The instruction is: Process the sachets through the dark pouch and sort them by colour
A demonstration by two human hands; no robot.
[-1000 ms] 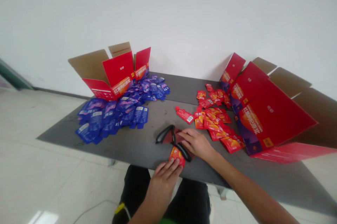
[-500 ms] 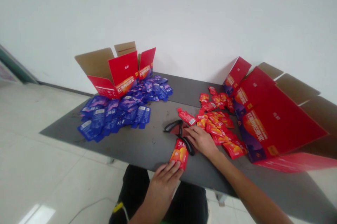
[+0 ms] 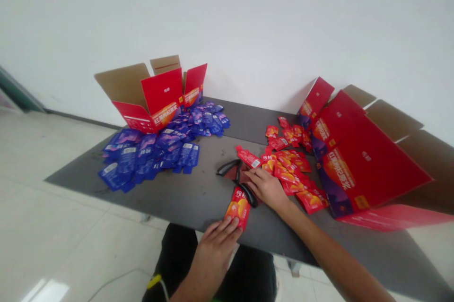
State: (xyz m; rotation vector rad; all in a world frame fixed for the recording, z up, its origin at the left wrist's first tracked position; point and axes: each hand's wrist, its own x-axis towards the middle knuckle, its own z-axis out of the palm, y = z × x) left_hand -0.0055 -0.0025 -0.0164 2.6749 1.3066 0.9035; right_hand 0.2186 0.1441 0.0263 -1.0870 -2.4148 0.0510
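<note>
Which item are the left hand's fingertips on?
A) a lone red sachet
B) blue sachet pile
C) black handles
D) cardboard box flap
A: the fingertips of the left hand rest on the lower end of a lone red sachet, which lies apart from the blue and red piles on the grey table top.

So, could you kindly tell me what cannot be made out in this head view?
Black plastic looped handles: the right hand covers their middle, so the tool is unclear.
Glossy red pouch: the left hand covers part of its lower edge.
Blue foil sachets: their print is too small.
Red cardboard carton: the right edge cuts off its flap.
</note>
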